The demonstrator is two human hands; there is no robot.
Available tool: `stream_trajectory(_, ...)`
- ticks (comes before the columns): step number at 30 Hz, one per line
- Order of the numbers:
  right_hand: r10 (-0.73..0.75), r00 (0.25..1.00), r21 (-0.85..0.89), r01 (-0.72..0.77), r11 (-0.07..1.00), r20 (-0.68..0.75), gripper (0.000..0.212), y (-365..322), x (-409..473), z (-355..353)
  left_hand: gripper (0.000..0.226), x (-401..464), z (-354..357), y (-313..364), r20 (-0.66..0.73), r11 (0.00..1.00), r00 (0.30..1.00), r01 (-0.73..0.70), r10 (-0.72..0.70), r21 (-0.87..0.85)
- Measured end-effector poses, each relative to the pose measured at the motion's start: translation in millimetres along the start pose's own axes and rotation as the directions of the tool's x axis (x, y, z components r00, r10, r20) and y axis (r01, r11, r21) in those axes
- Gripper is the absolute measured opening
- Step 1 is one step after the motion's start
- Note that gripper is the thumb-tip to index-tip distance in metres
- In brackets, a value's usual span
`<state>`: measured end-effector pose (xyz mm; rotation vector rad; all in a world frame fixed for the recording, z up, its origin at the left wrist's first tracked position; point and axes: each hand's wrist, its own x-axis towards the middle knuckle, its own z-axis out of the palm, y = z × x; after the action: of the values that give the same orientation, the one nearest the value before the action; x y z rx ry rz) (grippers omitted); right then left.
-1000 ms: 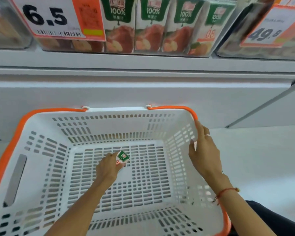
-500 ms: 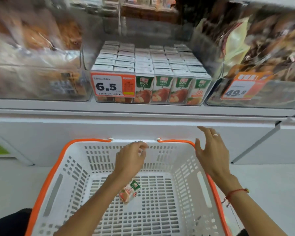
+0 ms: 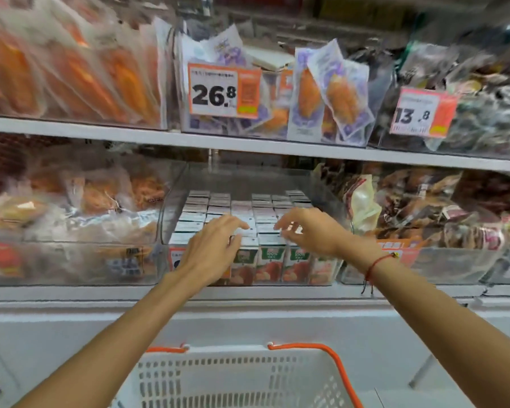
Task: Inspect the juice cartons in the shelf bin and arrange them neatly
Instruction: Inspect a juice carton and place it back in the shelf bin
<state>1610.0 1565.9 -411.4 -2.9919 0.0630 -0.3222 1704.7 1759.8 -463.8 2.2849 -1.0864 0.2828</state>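
both hands reach over the front of the clear bin (image 3: pixel 171 207) on the lower shelf, where the cartons (image 3: pixel 270 260) stand upright in tight rows, white tops up, green and red faces showing through the front wall. the left hand (image 3: pixel 215 245) lies palm down over the front left rows, fingers stretched toward the middle and loosely spread, tips on or just above the carton tops; contact is too blurred to tell. it holds nothing. the right hand (image 3: pixel 309 228) hovers over the front right rows, fingers lightly bent and apart, tips pointing left toward the other hand, also holding nothing; a red string (image 3: pixel 377 260) circles its wrist. the two sets of fingertips are near each other above the middle rows, with a small gap between them. the cartons sit directly under both palms and run back to the bin's rear. bags of snacks fill the bins beside it, and price tags hang on the shelf above. a white basket (image 3: pixel 333 360) with an orange rim sits below the arms.
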Motion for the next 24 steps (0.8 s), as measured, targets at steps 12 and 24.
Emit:
stream_trajectory(12, -0.079, 0.948, -0.192, 0.143, 0.971, 0.307, 0.038, 16, 64, 2, 0.025, -1, 16, -15, -0.107, 0.988, 0.984, -0.132, 0.14, 0.085)
stream_trajectory(24, 0.001, 0.993, 0.241, -0.029, 0.97, 0.115, 0.036, 11, 30, -28, 0.034, -3, 13, -16, 0.013, 0.981, 0.993, -0.119, 0.119, 0.152)
